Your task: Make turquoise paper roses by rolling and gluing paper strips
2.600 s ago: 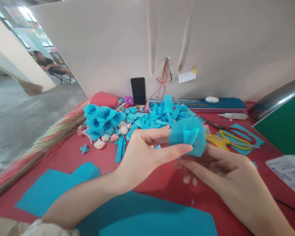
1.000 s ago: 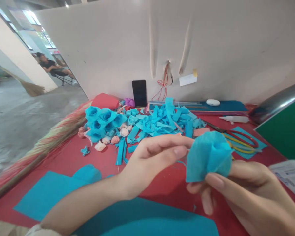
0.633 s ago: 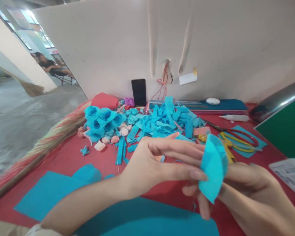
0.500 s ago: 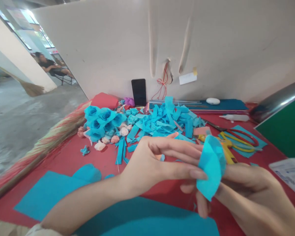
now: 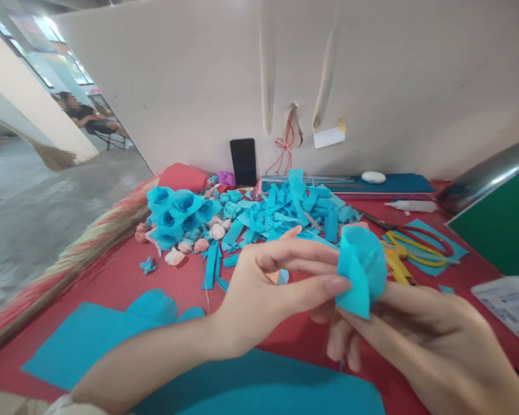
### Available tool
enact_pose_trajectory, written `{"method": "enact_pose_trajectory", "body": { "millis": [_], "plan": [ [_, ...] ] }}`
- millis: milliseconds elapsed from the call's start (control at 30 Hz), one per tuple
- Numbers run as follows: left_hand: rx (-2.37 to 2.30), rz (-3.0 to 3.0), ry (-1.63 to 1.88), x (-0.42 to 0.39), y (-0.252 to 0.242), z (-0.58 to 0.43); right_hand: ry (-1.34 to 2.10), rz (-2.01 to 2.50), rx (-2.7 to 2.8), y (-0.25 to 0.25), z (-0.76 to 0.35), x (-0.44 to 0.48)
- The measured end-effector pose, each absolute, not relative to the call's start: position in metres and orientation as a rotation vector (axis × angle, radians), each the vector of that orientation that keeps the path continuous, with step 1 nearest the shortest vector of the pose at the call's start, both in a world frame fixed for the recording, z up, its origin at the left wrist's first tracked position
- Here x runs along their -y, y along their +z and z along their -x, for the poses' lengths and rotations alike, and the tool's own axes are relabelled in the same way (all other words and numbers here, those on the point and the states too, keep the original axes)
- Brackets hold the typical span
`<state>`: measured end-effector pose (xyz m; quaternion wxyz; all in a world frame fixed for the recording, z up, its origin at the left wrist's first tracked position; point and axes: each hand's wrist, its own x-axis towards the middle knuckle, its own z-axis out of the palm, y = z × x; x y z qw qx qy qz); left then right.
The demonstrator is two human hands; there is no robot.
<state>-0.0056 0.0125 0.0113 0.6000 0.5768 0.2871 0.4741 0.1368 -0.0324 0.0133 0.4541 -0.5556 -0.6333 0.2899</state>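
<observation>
A curled blue crepe-paper petal is pinched between both hands, above the red tabletop. My left hand grips its left edge with thumb and fingers. At its lower right side, my right hand holds it by thumb and fingers; part of those fingers is hidden behind the paper. Finished blue paper flowers stand to the left at the back. Beside them lies a heap of blue paper strips. Flat blue paper sheets lie under my forearms.
Scissors with red handles, a yellow-handled tool and a white tube lie to the right. A black phone leans on the back board. Small pink rosettes sit near the flowers. A person sits far left.
Both hands have shifted slightly left with the petal. The paper has turned, so its cupped, curled opening shows more. My right hand's lower fingers have moved up.
</observation>
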Motion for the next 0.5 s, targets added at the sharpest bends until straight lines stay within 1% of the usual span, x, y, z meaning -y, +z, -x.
{"method": "enact_pose_trajectory", "body": {
  "millis": [167, 233, 400, 500],
  "plan": [
    [-0.670, -1.438, 1.149, -0.011, 0.011, 0.006, 0.670, 1.378, 1.540, 0.011, -0.139, 0.033],
    [-0.669, -1.487, 1.186, -0.011, 0.011, 0.006, 0.739, 1.355, 1.520, 0.013, -0.142, 0.033],
    [-0.659, -1.529, 1.221, -0.010, 0.015, 0.007, 1.090, 1.114, 1.532, 0.016, -0.147, 0.031],
    [-0.650, -1.541, 1.224, -0.010, 0.015, 0.006, 1.081, 1.122, 1.538, 0.015, -0.145, 0.030]
  ]
}}
